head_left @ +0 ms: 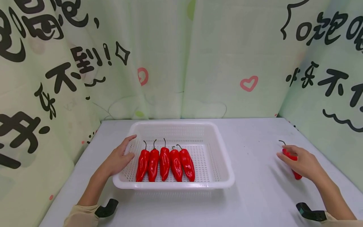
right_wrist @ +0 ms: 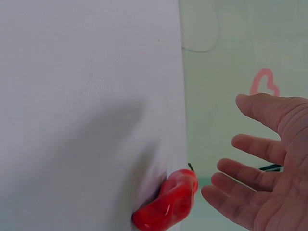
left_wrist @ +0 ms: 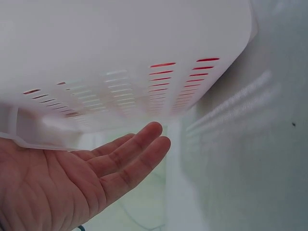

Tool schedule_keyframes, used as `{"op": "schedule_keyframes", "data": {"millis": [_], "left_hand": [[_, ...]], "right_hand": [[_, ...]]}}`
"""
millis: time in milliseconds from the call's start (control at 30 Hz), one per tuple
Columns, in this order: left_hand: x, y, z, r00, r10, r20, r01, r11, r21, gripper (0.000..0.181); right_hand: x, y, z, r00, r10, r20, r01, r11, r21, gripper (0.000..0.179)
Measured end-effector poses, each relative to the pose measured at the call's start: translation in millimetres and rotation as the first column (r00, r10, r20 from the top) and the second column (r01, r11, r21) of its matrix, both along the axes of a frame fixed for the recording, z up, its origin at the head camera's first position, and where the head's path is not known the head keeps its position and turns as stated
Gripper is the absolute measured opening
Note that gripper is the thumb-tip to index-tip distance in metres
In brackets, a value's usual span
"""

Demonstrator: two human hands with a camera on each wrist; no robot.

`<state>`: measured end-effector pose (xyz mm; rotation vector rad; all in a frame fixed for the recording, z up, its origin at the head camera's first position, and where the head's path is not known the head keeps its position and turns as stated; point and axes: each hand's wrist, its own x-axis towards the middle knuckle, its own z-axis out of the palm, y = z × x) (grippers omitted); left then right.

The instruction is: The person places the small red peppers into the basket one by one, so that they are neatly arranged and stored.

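Several glossy red chili peppers [head_left: 164, 164] lie side by side in a white perforated plastic basket [head_left: 219, 157], their dark stems pointing away. At the basket's left rim is my left hand [head_left: 120, 159], with thumb and forefinger near the edge. In the left wrist view, the other fingers [left_wrist: 127, 161] extend loosely beneath the rim, outside the slotted wall. One more red chili pepper [right_wrist: 168, 202] lies on the table at the right. Above it hovers my right hand [head_left: 304, 161], fingers spread and apart from the pepper in the right wrist view; in the head view it partly covers the pepper.
The white table [head_left: 255, 195] extends around the basket and toward the right. A pale green curtain [head_left: 215, 63] with black lettering and pink hearts encloses the back and both sides. Dark wrist-camera mounts [head_left: 107, 208] sit at both sleeves.
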<state>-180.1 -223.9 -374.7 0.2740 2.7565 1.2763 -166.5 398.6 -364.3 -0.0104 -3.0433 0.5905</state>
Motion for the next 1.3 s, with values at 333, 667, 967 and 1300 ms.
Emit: {"op": "schedule_keyframes", "data": {"millis": [333, 667, 967, 1300], "left_hand": [[-0.2, 0.3, 3.2, 1.000, -0.012, -0.028, 0.012, 1.000, -0.012, 0.070], [-0.1, 0.3, 5.0, 0.999, -0.016, -0.031, 0.015, 1.000, -0.015, 0.068], [1.9, 1.6, 4.1, 1.000, -0.013, -0.009, 0.013, 1.000, 0.011, 0.070], [1.1, 0.9, 2.8, 1.000, -0.008, -0.016, 0.008, 1.000, 0.016, 0.071]], "right_hand": [[-5.7, 12.2, -2.4, 0.999, -0.034, 0.036, 0.034, 0.999, -0.001, 0.073], [-13.5, 22.9, -6.4, 0.998, -0.039, 0.058, 0.039, 0.999, 0.008, 0.072], [-18.2, 33.4, -15.4, 0.985, -0.039, 0.167, 0.039, 0.999, 0.005, 0.078], [-20.7, 36.7, -21.3, 0.985, -0.028, 0.170, 0.031, 0.999, -0.016, 0.078]]}}
